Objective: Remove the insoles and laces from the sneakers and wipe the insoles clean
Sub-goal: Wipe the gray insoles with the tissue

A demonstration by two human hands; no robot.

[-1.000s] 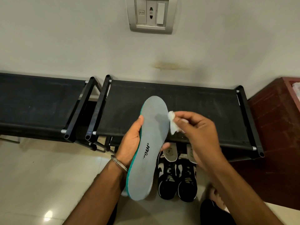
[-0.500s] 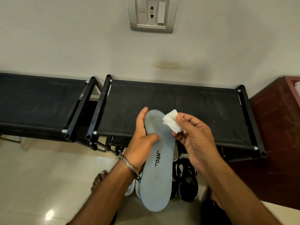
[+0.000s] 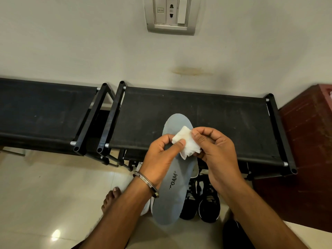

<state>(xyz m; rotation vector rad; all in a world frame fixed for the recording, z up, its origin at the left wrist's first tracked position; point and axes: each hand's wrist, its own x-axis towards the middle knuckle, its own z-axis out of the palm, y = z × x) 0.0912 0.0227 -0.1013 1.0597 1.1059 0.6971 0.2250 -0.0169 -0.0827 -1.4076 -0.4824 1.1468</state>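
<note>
— Grey foam, that long insole [image 3: 175, 187] with the dark "FOAM+" print: where does it sit?

— Between the two hands, held up over the floor, toe end toward the wall and heel end toward the person. It overlaps the front edge of the black fabric-topped shoe rack [image 3: 224, 123] in the view.

— And the left hand [image 3: 159, 159]?

— Its fingers are curled, thumb and forefinger pinching one corner of the crumpled white wipe [image 3: 186, 144] that lies over the upper half of the insole. The palm side seems to steady the insole's left edge, though I cannot tell exactly how it is gripped. A metal bangle [image 3: 146, 184] circles that wrist.

— The right hand [image 3: 213, 155]?

— Also curled, pinching the opposite side of the wipe with thumb and fingertips, so the wipe is stretched between both hands.

— The sneakers?

— A black-and-white pair of sneakers [image 3: 206, 200] stands on the pale tiled floor [image 3: 45, 194] below the insole, partly hidden by it, just in front of the rack. A bare foot [image 3: 109, 198] shows to the left of them.

— Anything else?

— A second black rack [image 3: 45, 112] stands to the left, a grey switch-and-socket plate [image 3: 170, 15] is on the wall, and a dark red cabinet [image 3: 309, 141] is at the right.
</note>
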